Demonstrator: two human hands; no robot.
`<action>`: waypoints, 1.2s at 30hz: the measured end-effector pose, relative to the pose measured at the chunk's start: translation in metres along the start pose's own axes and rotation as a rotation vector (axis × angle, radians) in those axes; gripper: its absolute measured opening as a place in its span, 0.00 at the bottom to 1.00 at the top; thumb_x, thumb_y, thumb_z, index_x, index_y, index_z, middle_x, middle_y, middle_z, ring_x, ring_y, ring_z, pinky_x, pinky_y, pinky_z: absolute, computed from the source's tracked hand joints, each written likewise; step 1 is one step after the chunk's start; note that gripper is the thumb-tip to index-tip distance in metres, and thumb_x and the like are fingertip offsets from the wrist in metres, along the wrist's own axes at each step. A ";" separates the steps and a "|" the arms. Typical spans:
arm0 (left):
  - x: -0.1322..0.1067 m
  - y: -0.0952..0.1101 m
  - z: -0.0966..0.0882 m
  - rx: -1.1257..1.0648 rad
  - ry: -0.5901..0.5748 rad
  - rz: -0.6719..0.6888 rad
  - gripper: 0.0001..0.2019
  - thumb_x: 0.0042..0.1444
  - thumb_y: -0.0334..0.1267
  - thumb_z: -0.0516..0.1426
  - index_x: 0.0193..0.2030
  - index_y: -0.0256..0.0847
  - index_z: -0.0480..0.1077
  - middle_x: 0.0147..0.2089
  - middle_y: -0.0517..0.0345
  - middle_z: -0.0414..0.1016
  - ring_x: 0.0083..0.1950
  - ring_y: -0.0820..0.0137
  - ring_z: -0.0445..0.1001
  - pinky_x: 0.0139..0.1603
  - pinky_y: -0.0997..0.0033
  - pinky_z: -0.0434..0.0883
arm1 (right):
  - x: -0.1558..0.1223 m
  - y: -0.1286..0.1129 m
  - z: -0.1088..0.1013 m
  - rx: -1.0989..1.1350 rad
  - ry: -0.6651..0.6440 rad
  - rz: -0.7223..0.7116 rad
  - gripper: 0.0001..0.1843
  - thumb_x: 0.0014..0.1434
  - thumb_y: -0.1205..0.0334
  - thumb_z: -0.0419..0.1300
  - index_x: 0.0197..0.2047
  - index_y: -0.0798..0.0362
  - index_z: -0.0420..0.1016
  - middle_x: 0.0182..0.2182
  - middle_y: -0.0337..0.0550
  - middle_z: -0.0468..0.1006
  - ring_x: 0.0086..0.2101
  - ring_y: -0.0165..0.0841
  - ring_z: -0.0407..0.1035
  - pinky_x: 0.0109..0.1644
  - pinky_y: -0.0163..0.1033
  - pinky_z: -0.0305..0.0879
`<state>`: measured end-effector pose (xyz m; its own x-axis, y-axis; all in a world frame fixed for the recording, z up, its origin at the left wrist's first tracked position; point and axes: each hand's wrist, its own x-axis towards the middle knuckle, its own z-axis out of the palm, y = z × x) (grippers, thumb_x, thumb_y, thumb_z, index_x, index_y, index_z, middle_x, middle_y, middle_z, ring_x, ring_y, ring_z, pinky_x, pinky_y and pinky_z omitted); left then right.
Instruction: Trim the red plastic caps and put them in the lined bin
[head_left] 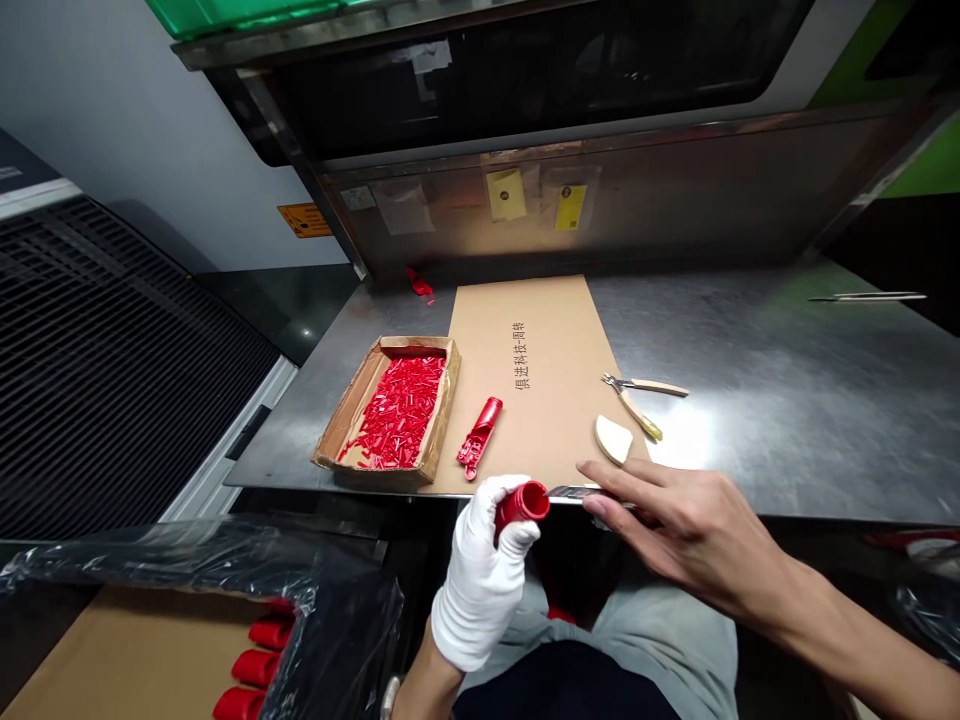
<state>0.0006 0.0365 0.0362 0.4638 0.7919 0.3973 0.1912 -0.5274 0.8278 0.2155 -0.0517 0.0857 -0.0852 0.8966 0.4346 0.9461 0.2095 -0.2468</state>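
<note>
My left hand [484,570], in a white glove, is closed around a red plastic tubular part [523,505], its round open end turned up and to the right. In my bare right hand [675,520] is a utility knife [574,492], mostly hidden by the fingers. Its blade points left and reaches the rim of the red part, or very close to it; I cannot tell if they touch. Just beyond my hands, a second red plastic part [480,438] lies on a flat cardboard sheet [540,350]. A white wedge-shaped piece [613,440] rests near my right fingers.
A cardboard tray [448,400] of small red scraps stands left on the metal table [705,340]. Nippers [637,390] lie open at the sheet's right edge, tweezers [870,297] farther right. At lower left, a plastic-lined box [150,630] holds several red parts. A red piece [418,283] lies at the back.
</note>
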 end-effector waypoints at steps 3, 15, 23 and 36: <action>-0.001 0.000 0.000 0.009 0.011 0.001 0.15 0.66 0.49 0.55 0.52 0.43 0.71 0.45 0.52 0.79 0.43 0.65 0.79 0.46 0.67 0.75 | 0.004 -0.003 0.000 -0.066 0.026 -0.031 0.15 0.70 0.55 0.55 0.53 0.52 0.76 0.40 0.45 0.82 0.20 0.26 0.67 0.22 0.36 0.54; -0.003 -0.001 0.011 0.015 0.121 -0.067 0.11 0.62 0.39 0.60 0.50 0.43 0.71 0.44 0.55 0.78 0.41 0.67 0.78 0.45 0.68 0.75 | 0.004 -0.007 0.002 -0.015 -0.042 0.071 0.17 0.71 0.51 0.53 0.51 0.50 0.78 0.28 0.39 0.78 0.20 0.27 0.67 0.24 0.36 0.52; -0.001 0.001 0.018 -0.038 0.230 -0.191 0.10 0.59 0.37 0.63 0.46 0.43 0.71 0.41 0.60 0.76 0.40 0.70 0.76 0.44 0.71 0.74 | 0.003 -0.012 0.010 0.059 -0.098 0.128 0.16 0.71 0.51 0.52 0.52 0.46 0.77 0.28 0.38 0.77 0.23 0.29 0.68 0.25 0.36 0.51; 0.002 0.005 0.015 0.085 0.274 -0.141 0.12 0.56 0.40 0.66 0.45 0.43 0.72 0.39 0.61 0.72 0.39 0.70 0.74 0.43 0.70 0.71 | 0.018 -0.018 0.003 0.689 -0.342 0.531 0.25 0.66 0.42 0.55 0.25 0.52 0.60 0.22 0.33 0.61 0.24 0.26 0.56 0.27 0.34 0.52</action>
<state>0.0155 0.0311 0.0350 0.1799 0.9062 0.3825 0.3140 -0.4215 0.8508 0.1957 -0.0385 0.0951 0.1140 0.9845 -0.1337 0.5028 -0.1732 -0.8469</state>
